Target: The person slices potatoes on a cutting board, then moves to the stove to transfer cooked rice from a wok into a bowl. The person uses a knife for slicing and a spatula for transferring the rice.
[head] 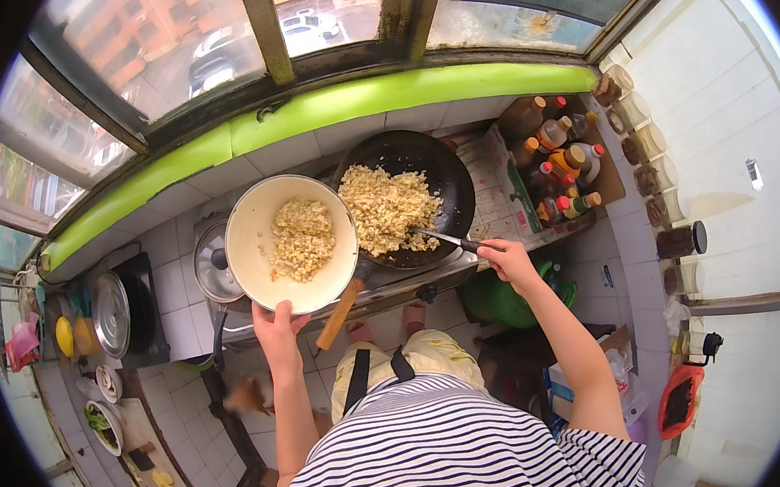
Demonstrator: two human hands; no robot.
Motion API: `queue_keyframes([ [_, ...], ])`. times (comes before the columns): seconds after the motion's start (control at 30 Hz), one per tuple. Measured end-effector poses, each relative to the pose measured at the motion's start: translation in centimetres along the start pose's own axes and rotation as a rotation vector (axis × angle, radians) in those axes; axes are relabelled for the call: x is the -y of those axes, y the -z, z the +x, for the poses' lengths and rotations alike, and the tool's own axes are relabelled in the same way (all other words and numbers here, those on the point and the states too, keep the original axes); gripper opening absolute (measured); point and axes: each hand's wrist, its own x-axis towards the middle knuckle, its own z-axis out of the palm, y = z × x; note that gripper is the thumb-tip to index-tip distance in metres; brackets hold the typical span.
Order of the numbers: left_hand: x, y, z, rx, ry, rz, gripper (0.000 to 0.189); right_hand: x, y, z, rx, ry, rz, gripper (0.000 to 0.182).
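Observation:
My left hand (278, 336) grips the near rim of a cream enamel bowl (245, 232), thumb inside the edge. A mound of fried rice (303, 237) lies in the bowl, off its centre. My right hand (509, 261) is closed around the black handle of a metal cooking utensil (447, 236); its head is buried, so I cannot tell spatula from ladle. The utensil reaches into a black wok (462, 187) where more fried rice (386, 209) is heaped toward the left. The bowl overlaps the wok's left edge, and a wooden handle (340, 315) sticks out below.
Left of the bowl is a glass-lidded pan (214, 257), then a black cooker with a steel-lidded pot (111, 314). A cardboard box of sauce bottles (553, 160) stands right of the wok. A small brown animal (247, 395) is on the floor by the counter.

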Motion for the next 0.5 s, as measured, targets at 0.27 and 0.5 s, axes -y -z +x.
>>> queue_keyframes([
  [0.27,-0.1,-1.8,0.1,0.005,-0.014,0.019,0.042,0.6,0.5,-2.5,-0.133,0.152,-0.004,0.031],
  [0.5,0.5,-3.8,2.0,0.133,0.049,0.078,0.053,4.8,0.9,-6.2,-0.172,0.283,-0.044,0.028],
])
